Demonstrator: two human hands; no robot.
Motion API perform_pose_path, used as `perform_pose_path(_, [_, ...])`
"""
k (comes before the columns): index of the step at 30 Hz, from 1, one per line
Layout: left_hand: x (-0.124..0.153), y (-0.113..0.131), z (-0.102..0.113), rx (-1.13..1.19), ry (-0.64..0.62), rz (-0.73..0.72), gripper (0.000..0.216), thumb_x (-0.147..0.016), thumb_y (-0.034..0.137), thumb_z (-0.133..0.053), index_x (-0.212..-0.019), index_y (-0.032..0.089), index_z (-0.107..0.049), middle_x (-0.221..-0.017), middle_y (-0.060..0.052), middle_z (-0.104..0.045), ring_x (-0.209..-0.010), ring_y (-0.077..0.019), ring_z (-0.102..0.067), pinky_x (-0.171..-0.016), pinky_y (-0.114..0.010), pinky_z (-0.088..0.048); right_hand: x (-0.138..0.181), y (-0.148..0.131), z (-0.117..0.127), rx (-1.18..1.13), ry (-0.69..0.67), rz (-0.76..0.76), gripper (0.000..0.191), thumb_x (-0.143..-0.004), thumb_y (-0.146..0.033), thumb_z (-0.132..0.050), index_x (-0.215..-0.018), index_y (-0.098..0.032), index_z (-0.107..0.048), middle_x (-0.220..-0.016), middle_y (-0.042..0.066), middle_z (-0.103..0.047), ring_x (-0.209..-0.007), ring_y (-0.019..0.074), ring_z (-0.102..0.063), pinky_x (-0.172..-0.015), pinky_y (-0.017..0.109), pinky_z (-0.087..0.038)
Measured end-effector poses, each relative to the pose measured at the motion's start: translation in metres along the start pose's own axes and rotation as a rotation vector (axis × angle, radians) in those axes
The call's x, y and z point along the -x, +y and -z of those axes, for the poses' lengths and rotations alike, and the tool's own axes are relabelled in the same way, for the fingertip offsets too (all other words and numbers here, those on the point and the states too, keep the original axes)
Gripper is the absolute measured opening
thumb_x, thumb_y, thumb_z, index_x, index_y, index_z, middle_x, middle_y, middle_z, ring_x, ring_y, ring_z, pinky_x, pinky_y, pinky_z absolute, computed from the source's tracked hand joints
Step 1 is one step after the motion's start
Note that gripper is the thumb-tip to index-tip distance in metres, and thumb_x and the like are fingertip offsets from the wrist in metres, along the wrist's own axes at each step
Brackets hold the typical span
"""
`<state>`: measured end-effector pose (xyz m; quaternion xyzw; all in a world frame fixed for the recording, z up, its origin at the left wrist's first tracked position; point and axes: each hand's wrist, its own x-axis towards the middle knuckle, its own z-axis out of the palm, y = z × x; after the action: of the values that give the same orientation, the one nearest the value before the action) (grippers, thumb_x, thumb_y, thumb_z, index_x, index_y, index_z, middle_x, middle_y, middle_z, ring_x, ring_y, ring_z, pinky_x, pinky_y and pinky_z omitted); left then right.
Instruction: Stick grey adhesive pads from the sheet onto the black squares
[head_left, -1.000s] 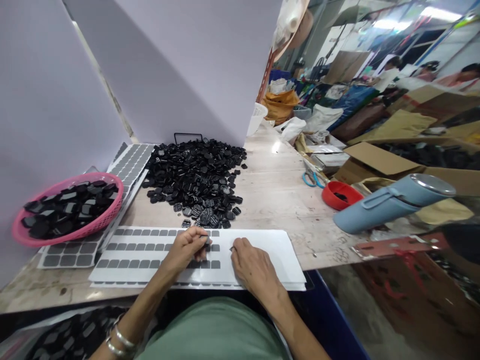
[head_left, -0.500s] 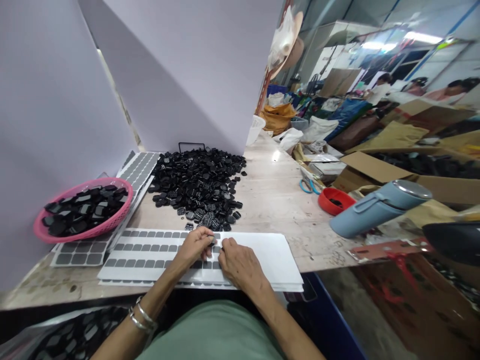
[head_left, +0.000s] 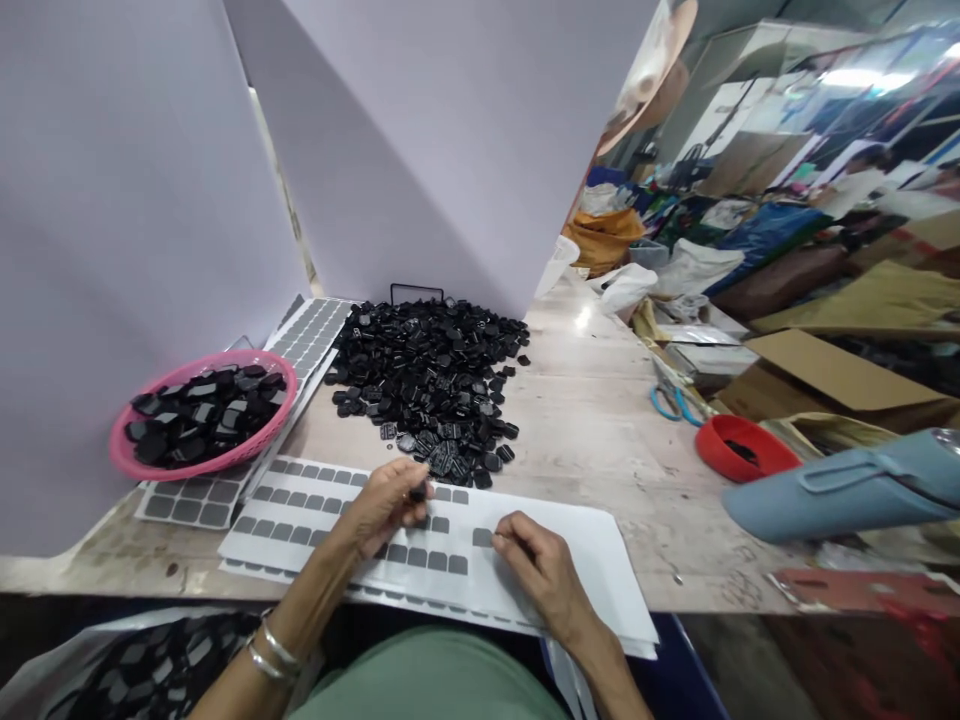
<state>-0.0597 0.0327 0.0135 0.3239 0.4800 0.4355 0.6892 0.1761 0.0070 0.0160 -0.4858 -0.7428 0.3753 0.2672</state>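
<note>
My left hand [head_left: 386,505] is closed, pinching a small black plastic piece [head_left: 417,492] above the sticker sheet. Between the thumb and fingertips of my right hand [head_left: 544,565] is a grey sticker [head_left: 483,538], seen over the blank white part of the sheet. The white sticker sheet [head_left: 585,535] lies on a stack under both hands, with rows of grey rounded stickers on its left part. Just beyond it spreads a large pile of black plastic pieces [head_left: 431,375].
A pink basket [head_left: 202,465] of black pieces stands at the left on more sticker sheets [head_left: 311,335]. To the right are blue-handled scissors [head_left: 675,403], a red bowl [head_left: 746,448] and a blue-grey bottle [head_left: 840,485]. A bag of pieces [head_left: 150,670] sits below the table edge.
My right hand has moved right, away from my left hand, with a grey sticker in its fingers. My left hand has turned so its black piece shows. The view has swung left.
</note>
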Motion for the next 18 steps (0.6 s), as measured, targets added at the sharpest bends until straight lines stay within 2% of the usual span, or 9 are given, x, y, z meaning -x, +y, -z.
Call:
perform_pose_path(2, [-0.001, 0.01, 0.014, -0.031, 0.093, -0.05, 0.038, -0.074, 0.047, -0.068, -0.071, 0.017, -0.044, -0.061, 0.004, -0.052, -0.046, -0.0052, -0.043, -0.042, -0.017, -0.023, 0.005, 0.004, 0.005, -0.128, -0.007, -0.072, 0.026, -0.092, -0.038, -0.045, -0.074, -0.019, -0.048, -0.068, -0.004, -0.043, -0.064, 0.0127, -0.042, -0.059, 0.023, -0.033])
perform_pose_path(5, [-0.006, 0.019, 0.03, -0.38, 0.228, -0.145, 0.035, -0.073, 0.042, -0.069, -0.068, 0.018, -0.044, -0.054, 0.006, -0.044, -0.049, -0.0077, -0.04, -0.048, -0.02, -0.026, 0.009, 0.006, 0.008, -0.187, -0.047, -0.145, 0.027, -0.092, -0.04, -0.047, -0.074, -0.019, -0.048, -0.068, -0.004, -0.042, -0.065, 0.0131, -0.04, -0.059, 0.024, -0.032])
perform_pose_path(8, [-0.012, 0.021, 0.033, -0.929, 0.273, -0.214, 0.017, -0.08, 0.036, -0.059, -0.088, 0.021, -0.056, -0.069, 0.002, -0.055, -0.065, -0.015, -0.051, -0.059, -0.026, -0.034, 0.007, 0.004, 0.006, -0.194, -0.08, -0.162, 0.028, -0.092, -0.041, -0.047, -0.074, -0.019, -0.049, -0.068, -0.003, -0.041, -0.065, 0.0136, -0.039, -0.059, 0.025, -0.031])
perform_pose_path(10, [-0.016, 0.02, 0.03, -1.132, 0.264, -0.239, 0.012, -0.083, 0.03, -0.053, -0.092, 0.023, -0.057, -0.082, -0.001, -0.06, -0.076, -0.0185, -0.054, -0.065, -0.028, -0.034, 0.004, 0.001, 0.004, -0.195, -0.085, -0.155, 0.028, -0.092, -0.041, -0.046, -0.074, -0.019, -0.049, -0.068, -0.003, -0.041, -0.066, 0.014, -0.039, -0.06, 0.025, -0.031])
perform_pose_path(12, [-0.02, 0.018, 0.027, -1.192, 0.265, -0.255, 0.006, -0.083, 0.026, -0.052, -0.082, 0.022, -0.056, -0.084, -0.002, -0.059, -0.079, -0.0193, -0.053, -0.067, -0.029, -0.033, 0.002, 0.0, 0.003, -0.2, -0.088, -0.144, 0.029, -0.092, -0.041, -0.046, -0.075, -0.019, -0.049, -0.068, -0.003, -0.042, -0.066, 0.0143, -0.04, -0.06, 0.025, -0.031])
perform_pose_path(14, [-0.024, 0.018, 0.026, -1.203, 0.273, -0.266, 0.009, -0.083, 0.026, -0.051, -0.075, 0.021, -0.053, -0.081, -0.002, -0.057, -0.077, -0.019, -0.052, -0.067, -0.029, -0.032, 0.0, 0.0, 0.004, -0.205, -0.089, -0.135, 0.029, -0.092, -0.042, -0.046, -0.075, -0.019, -0.05, -0.068, -0.002, -0.043, -0.066, 0.0145, -0.04, -0.06, 0.026, -0.031])
perform_pose_path(18, [-0.028, 0.02, 0.024, -1.209, 0.315, -0.303, 0.015, -0.085, 0.027, -0.047, -0.072, 0.021, -0.047, -0.078, -0.001, -0.054, -0.074, -0.0179, -0.051, -0.066, -0.028, -0.032, 0.0, 0.003, 0.008, -0.279, -0.059, -0.135, 0.029, -0.092, -0.044, -0.047, -0.078, -0.019, -0.055, -0.07, -0.001, -0.046, -0.068, 0.0152, -0.042, -0.061, 0.027, -0.033])
